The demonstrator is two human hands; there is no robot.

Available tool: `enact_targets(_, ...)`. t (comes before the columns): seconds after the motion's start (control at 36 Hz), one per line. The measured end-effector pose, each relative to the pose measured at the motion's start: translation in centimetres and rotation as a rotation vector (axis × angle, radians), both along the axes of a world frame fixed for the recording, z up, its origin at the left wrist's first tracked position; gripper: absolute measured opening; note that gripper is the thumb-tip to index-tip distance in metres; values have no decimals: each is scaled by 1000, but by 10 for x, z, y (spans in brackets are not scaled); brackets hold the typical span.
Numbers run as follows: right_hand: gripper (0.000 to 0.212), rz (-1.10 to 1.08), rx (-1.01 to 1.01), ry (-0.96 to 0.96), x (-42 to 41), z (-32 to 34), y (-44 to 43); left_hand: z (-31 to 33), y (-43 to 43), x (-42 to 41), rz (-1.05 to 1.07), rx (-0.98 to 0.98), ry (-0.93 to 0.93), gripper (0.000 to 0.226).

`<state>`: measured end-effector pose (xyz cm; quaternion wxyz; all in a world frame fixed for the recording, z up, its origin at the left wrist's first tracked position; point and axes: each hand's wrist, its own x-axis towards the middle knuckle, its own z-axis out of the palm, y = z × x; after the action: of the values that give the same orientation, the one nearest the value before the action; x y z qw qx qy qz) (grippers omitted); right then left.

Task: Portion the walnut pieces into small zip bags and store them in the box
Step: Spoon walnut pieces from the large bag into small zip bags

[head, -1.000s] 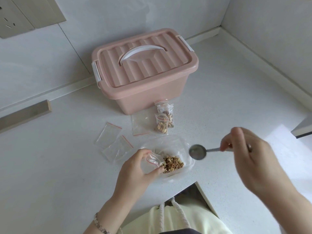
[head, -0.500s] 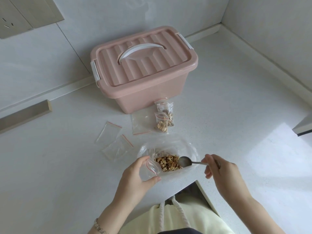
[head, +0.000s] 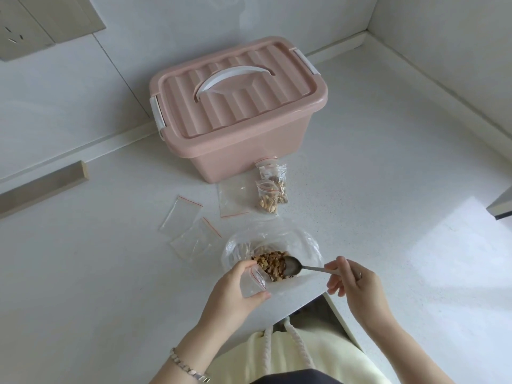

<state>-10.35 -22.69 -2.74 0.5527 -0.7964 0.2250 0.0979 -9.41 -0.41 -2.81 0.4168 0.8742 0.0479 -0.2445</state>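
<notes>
Head view shows the portioning under way, by my judgement less than half done. Two filled bags [head: 272, 189] lie overlapping on the table [head: 388, 162], just in front of the near wall of the pink box [head: 249, 156]. Its lid [head: 235, 87] is on, so whether anything is stored inside cannot be seen. Three empty zip bags lie flat. One [head: 232, 199] is just left of the filled pair, and two more [head: 181, 214] [head: 195, 239] are further left. Left to do, it seems: fill the bag in hand and the three empty ones, seal them, open the box and put all of them in.

The walnut pieces [head: 273, 263] sit in a heap inside a large clear bag [head: 310, 242] with a wide-open mouth, near the table's near edge.

The left hand [head: 235, 289] is at the left side of that bag, palm turned right. Its thumb and fingers grip a small zip bag [head: 253, 284] by its red-striped mouth, just beside the heap. That bag looks empty.

The right hand [head: 357, 284] comes in from the right, its fingers pinching the far end of a metal spoon [head: 293, 266]. The spoon's bowl rests at the right edge of the walnut heap. It appears not yet loaded.
</notes>
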Motion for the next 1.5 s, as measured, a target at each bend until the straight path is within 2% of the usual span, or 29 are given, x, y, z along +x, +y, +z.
enact_targets(0.25,39,-157,311,222,2,-13,10,3,3,2,80,-40,2,48)
enact_targets(0.39,40,-241,464,268,1,-11,3,3,6,1,111,-35,-38,46)
enact_targets(0.47,42,-241,491,268,2,-10,-3,3,7,1,125,-43,-54,46)
enact_targets(0.78,44,-78,308,76,25,44,-5,-4,6,4,61,-28,-88,53)
enact_targets(1.06,40,234,118,-92,25,68,31,-1,3,2,78,-101,-110,54)
enact_targets(1.14,43,436,-68,-215,20,69,35,-5,5,0,128,-120,-128,52)
enact_targets(1.22,51,552,-209,-429,16,68,31,-9,6,-2,177,-128,-145,51)
enact_targets(1.28,51,519,-218,-516,16,67,25,-11,7,-3,190,-125,-161,50)
enact_targets(1.33,53,419,-208,-518,16,68,19,-11,8,-4,190,-128,-181,50)
enact_targets(1.42,45,272,-251,-397,15,62,11,-12,9,-6,189,-137,-189,50)
enact_targets(1.5,31,216,-322,-249,13,53,8,-14,9,-7,172,-142,-172,48)
